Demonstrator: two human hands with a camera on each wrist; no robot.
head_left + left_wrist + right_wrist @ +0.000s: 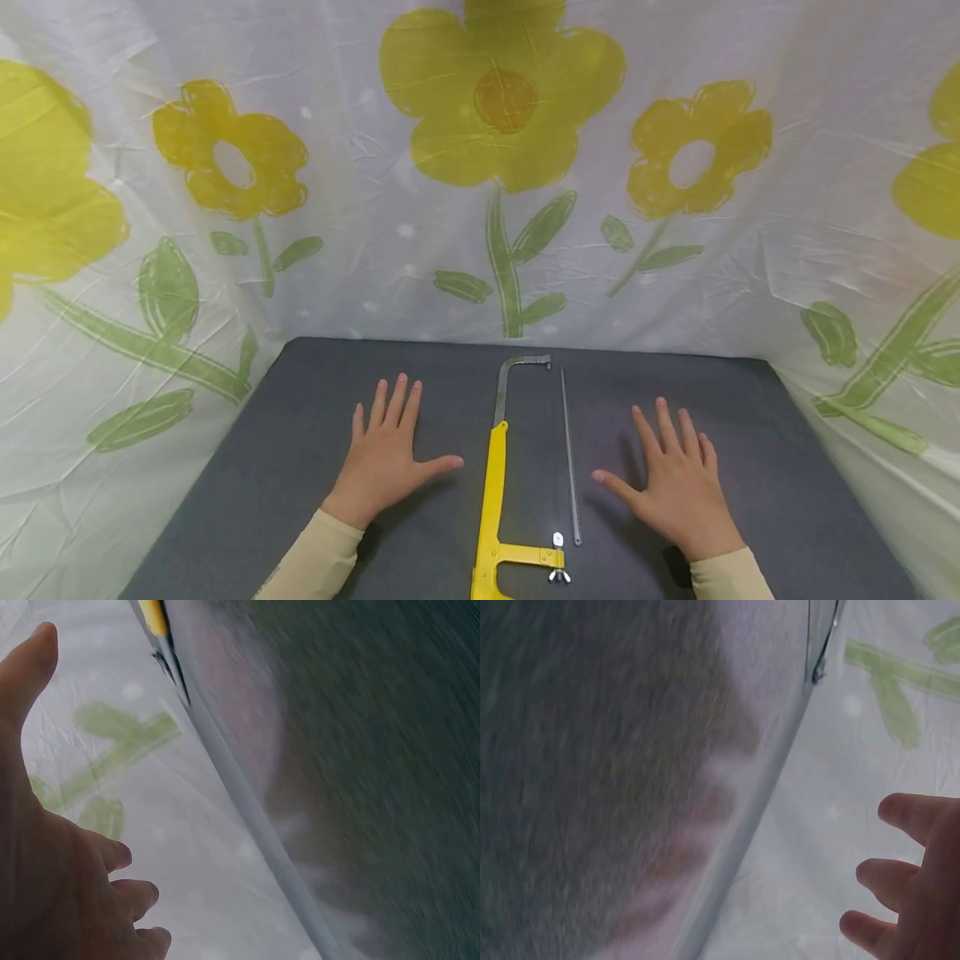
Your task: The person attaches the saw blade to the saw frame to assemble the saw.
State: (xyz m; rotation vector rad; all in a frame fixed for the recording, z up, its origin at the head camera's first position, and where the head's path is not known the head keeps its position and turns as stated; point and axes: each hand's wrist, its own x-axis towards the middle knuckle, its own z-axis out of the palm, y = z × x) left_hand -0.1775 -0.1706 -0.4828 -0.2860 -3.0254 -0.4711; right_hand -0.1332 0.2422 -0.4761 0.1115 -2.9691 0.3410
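Observation:
A hacksaw frame (491,492) with a yellow body and a grey metal front arm lies on the dark table. At its lower crosspiece sits a silver wing nut (558,575). Just right of the frame, a thin saw blade (570,458) lies apart from it, lengthwise. To the left of the frame my left hand (386,462) is spread with straight fingers and holds nothing, its thumb toward the yellow body. On the blade's right side my right hand (678,487) is spread too, thumb pointing at the blade, nothing in it. The frame's bottom end runs out of the head view.
The dark table (262,492) has its far edge against a white curtain (360,250) printed with yellow flowers and green stems. The curtain also hangs along the left and right sides. Beige sleeves (318,554) cover both forearms.

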